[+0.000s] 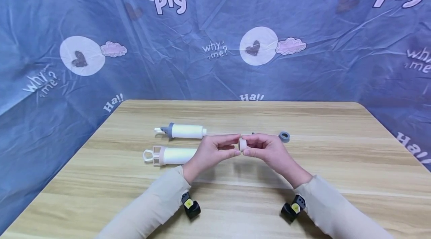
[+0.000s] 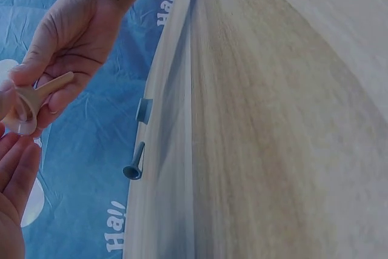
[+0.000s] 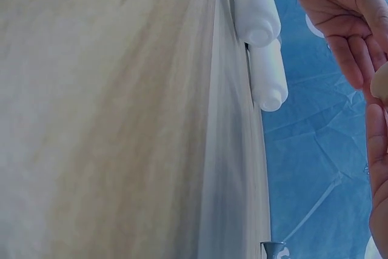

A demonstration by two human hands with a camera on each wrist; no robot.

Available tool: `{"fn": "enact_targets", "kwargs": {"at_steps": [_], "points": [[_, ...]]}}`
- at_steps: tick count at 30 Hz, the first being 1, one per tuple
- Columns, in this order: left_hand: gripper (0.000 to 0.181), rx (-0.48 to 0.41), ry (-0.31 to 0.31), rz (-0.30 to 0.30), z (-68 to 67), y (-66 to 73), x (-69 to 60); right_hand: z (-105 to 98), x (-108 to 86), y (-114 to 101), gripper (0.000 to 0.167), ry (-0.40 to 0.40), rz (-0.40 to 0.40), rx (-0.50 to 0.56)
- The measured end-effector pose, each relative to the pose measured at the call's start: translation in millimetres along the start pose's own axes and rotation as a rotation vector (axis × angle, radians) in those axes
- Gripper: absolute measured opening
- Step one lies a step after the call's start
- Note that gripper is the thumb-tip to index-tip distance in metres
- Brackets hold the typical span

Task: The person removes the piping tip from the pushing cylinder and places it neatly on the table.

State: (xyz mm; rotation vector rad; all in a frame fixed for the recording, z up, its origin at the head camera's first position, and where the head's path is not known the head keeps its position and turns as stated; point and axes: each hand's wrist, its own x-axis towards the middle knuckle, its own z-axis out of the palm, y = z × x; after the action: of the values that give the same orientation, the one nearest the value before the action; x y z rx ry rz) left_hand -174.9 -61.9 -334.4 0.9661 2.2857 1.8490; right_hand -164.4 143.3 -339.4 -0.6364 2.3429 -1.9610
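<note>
Between my hands is a small beige funnel-shaped piece with a wide round rim and a thin stem. Only its pale rim shows in the head view. My left hand pinches it from the left with thumb and fingertips. From the other side my right hand pinches it too, with the stem pointing toward its palm in the left wrist view. The piece is held above the table. Behind the hands lie a grey ring and a grey funnel-shaped piece, mostly hidden in the head view.
A white cylinder with a grey collar lies behind the left hand. Nearer, a second white cylinder with a beige collar is partly covered by that hand. Both lie on the wooden table, with a blue printed cloth behind it.
</note>
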Motion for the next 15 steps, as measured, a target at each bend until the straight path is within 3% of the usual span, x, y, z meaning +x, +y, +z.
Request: {"fn": "enact_targets", "kwargs": {"at_steps": [15], "points": [[0.038,0.0,0.021,-0.012,1.3,-1.8,0.1,2.4,-0.1,1.3,0.039,0.015,0.019,-0.042]]}}
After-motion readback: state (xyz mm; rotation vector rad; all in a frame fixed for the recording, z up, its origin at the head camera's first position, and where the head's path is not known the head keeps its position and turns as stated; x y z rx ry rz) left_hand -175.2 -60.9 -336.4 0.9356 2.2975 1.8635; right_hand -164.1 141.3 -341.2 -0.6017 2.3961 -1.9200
